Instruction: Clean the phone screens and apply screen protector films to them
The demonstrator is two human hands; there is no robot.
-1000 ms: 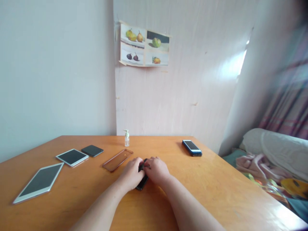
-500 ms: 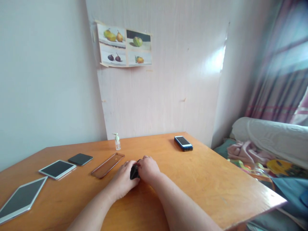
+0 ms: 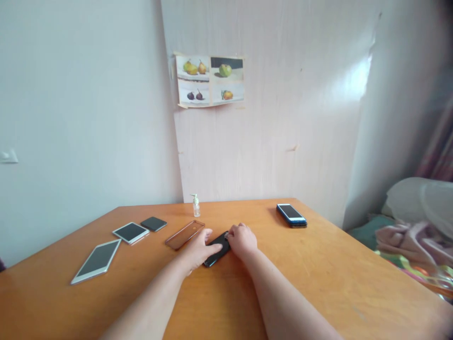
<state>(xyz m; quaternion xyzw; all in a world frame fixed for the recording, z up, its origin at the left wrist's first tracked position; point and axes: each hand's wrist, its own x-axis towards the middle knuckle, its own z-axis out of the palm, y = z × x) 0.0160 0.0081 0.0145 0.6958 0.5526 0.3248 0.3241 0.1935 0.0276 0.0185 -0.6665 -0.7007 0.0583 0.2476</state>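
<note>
A black phone [image 3: 216, 250] lies flat on the orange wooden table [image 3: 318, 274] in front of me. My left hand [image 3: 198, 248] rests on its left side, fingers laid over the near end. My right hand [image 3: 242, 239] is curled at the phone's far right corner, fingertips pinching its edge. A clear brownish phone case [image 3: 184, 234] lies empty just left of my left hand.
A small pump bottle [image 3: 196, 206] stands by the wall. A blue-cased phone [image 3: 291, 215] lies at the far right. At the left lie a dark phone [image 3: 153, 223], a small tablet [image 3: 130, 232] and a larger tablet [image 3: 96, 260]. A bed with bedding [image 3: 414, 226] is to the right.
My head turned right and then back left, so the whole scene shifted. The black phone now lies flatter and more exposed, and my left hand's fingers have spread over it.
</note>
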